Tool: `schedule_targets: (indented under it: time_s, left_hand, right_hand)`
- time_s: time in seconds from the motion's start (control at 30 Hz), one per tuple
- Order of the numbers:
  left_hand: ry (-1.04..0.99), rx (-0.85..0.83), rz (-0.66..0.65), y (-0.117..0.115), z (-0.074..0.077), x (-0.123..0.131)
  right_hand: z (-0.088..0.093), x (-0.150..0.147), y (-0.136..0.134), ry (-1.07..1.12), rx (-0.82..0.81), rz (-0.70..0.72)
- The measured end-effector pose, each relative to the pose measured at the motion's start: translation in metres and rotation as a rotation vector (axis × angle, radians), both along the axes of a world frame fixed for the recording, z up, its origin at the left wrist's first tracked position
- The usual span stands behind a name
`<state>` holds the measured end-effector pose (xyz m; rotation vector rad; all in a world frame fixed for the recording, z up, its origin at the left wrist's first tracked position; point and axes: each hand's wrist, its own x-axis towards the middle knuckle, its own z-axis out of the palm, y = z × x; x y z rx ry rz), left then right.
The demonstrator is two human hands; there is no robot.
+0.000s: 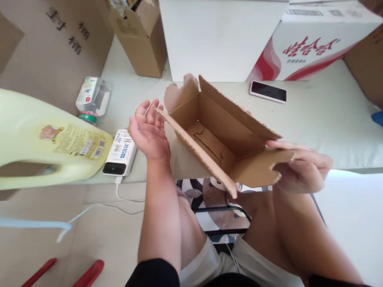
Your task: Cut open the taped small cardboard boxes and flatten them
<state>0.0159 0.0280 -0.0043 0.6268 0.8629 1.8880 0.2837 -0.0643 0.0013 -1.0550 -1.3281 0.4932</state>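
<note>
A brown cardboard box (227,115) without a lid is held tilted above the table's near edge, its inside facing me. Slots show in its bottom, and its cut edges are rough. My right hand (308,169) grips the right end, with a finger along the far corner and the other fingers curled behind the notched end flap. At the box's left end, my left hand (151,131) is open, palm up and fingers apart. Its fingertips are close by the near-left corner; whether they touch it, I cannot tell.
A white power bank (119,153) with a cable lies left of my left hand, near a large yellow jug (54,139) and a clear plastic bottle (93,97). A phone (267,91) lies behind the box. White cartons (221,40) and another cardboard box (143,40) stand at the back.
</note>
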Motion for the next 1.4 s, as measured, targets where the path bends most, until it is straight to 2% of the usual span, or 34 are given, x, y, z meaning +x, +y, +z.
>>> schedule_targets:
  time_s: [0.07, 0.13, 0.23, 0.33, 0.43, 0.53, 0.67, 0.73, 0.87, 1.1, 1.27, 1.4]
  left_hand:
    - [0.016, 0.079, -0.103, 0.000, 0.001, 0.013]
    - [0.098, 0.142, -0.117, 0.000, 0.002, 0.025]
    - [0.280, 0.213, -0.063, 0.001, 0.001, 0.038]
    - [0.474, 0.209, 0.024, 0.003, -0.003, 0.044]
    - [0.575, 0.191, 0.109, 0.004, -0.006, 0.046]
    - [0.548, 0.200, 0.094, 0.004, -0.007, 0.047]
    - [0.511, 0.228, 0.058, 0.004, -0.008, 0.047]
    - [0.523, 0.228, 0.058, 0.004, -0.009, 0.047]
    - [0.537, 0.243, 0.069, 0.004, -0.011, 0.045]
    - [0.613, 0.244, -0.043, 0.005, -0.016, 0.037]
    - [0.630, 0.256, -0.098, 0.003, -0.013, 0.035]
    - [0.598, 0.212, -0.079, 0.003, -0.010, 0.038]
  right_hand:
    - [-0.001, 0.007, -0.002, 0.018, 0.035, 0.020]
    - [-0.001, 0.010, -0.002, 0.006, 0.036, 0.030]
    - [-0.003, 0.015, 0.003, -0.115, -0.026, 0.016]
    - [-0.009, 0.019, 0.011, -0.242, -0.036, -0.004]
    - [-0.016, 0.022, 0.017, -0.242, -0.053, -0.062]
    - [-0.018, 0.020, 0.019, -0.163, -0.034, -0.107]
    - [-0.016, 0.017, 0.019, -0.192, -0.081, 0.089]
    - [-0.016, 0.017, 0.018, -0.198, -0.114, 0.139]
    - [-0.020, 0.017, 0.019, -0.162, -0.104, 0.153]
    - [-0.021, 0.016, 0.022, -0.159, -0.060, 0.200]
    - [-0.021, 0.019, 0.022, -0.202, -0.095, 0.215]
    - [-0.020, 0.021, 0.022, -0.239, -0.114, 0.220]
